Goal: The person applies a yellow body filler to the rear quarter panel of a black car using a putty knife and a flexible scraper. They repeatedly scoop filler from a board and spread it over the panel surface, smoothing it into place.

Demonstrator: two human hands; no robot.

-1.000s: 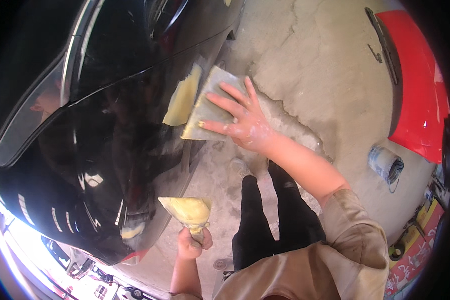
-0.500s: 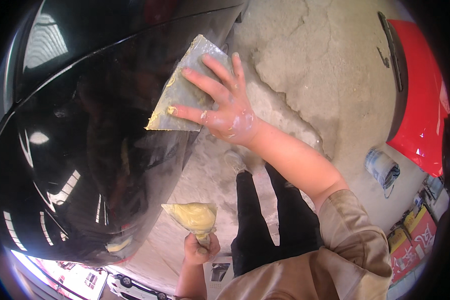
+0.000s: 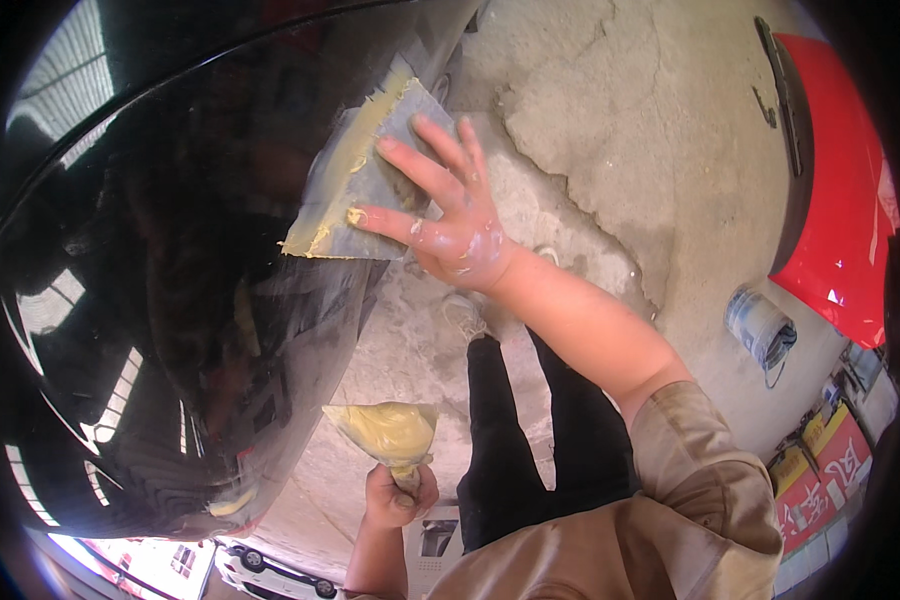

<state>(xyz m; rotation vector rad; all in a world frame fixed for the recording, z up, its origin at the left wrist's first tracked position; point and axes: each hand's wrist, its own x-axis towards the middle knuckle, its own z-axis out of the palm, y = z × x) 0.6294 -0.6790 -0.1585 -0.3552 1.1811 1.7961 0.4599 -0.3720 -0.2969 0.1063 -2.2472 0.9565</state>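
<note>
My right hand (image 3: 460,215) grips a thin grey putty spreader (image 3: 378,200), its fingers spread over the upper face; the thumb's hold beneath is hidden. Yellow filler crusts the spreader's left edge, which lies against a glossy black car panel (image 3: 190,250). Just beyond that edge, a pale yellow smear of filler (image 3: 355,140) runs along the panel. Lower down, my left hand (image 3: 402,497) is closed around the narrow handle end of a putty knife (image 3: 382,428), whose wide blade carries a heap of yellow filler. A small yellow-tinted patch (image 3: 232,503) shows at the panel's lower end.
Cracked concrete floor (image 3: 610,120) lies to the right of the car. A red car panel (image 3: 835,190) stands at the far right, with a blue-and-white bucket (image 3: 760,325) near it. Red and yellow boxes (image 3: 820,470) sit at lower right. A white car (image 3: 270,575) is at lower left.
My right hand and the spreader have shifted slightly right, and a yellow smear of filler now shows on the black panel beside the spreader's edge. My left hand stays nearly still.
</note>
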